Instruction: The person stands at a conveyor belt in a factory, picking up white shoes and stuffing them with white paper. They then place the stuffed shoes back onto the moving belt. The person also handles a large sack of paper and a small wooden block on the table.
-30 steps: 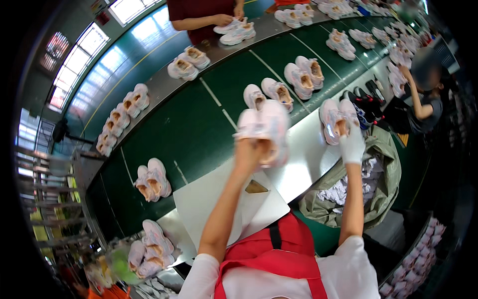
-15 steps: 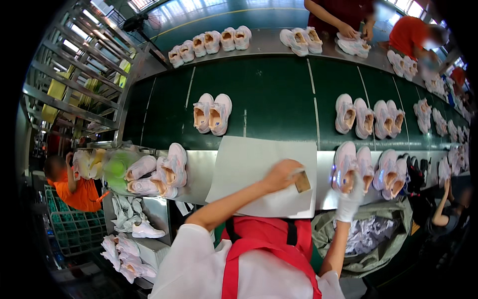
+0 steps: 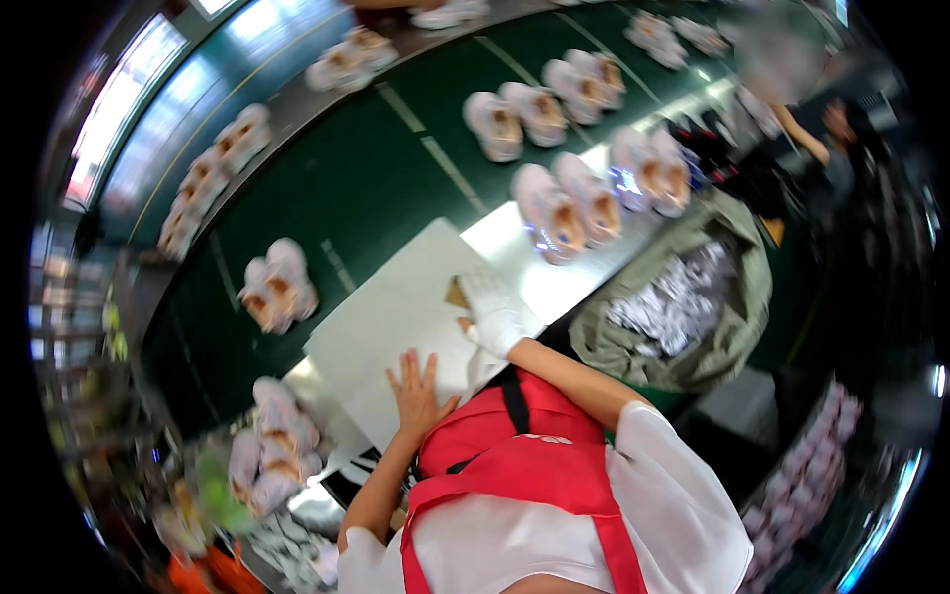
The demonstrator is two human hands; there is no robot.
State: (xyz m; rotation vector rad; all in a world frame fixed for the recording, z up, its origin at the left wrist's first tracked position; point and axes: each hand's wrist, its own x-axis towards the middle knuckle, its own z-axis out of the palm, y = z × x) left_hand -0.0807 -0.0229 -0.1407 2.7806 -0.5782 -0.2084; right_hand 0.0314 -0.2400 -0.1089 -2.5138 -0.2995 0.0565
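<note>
My bare left hand (image 3: 419, 396) is open, its fingers spread flat on the white sheet (image 3: 381, 317) in front of me. My right hand (image 3: 492, 315), in a white glove, is farther right over the same sheet. It is closed on a small brown rectangular piece (image 3: 455, 295), which pokes out between thumb and fingers; the glove hides part of it. Beyond the sheet's right end, a pair of pale pink sneakers (image 3: 564, 210) stands on the metal ledge. Another group of pale sneakers (image 3: 277, 450) is at its left end.
A green conveyor belt (image 3: 366, 178) beyond the ledge carries several pairs of sneakers. An olive sack (image 3: 747, 267) at my right holds crumpled paper (image 3: 678, 302). More shoes (image 3: 218, 178) line the belt's far edge. Another person's arm (image 3: 804, 137) shows at the upper right.
The view has turned to the right. My left hand has left the brown piece and now lies on the sheet; my gloved right hand has moved from the right-hand sneakers to the brown piece.
</note>
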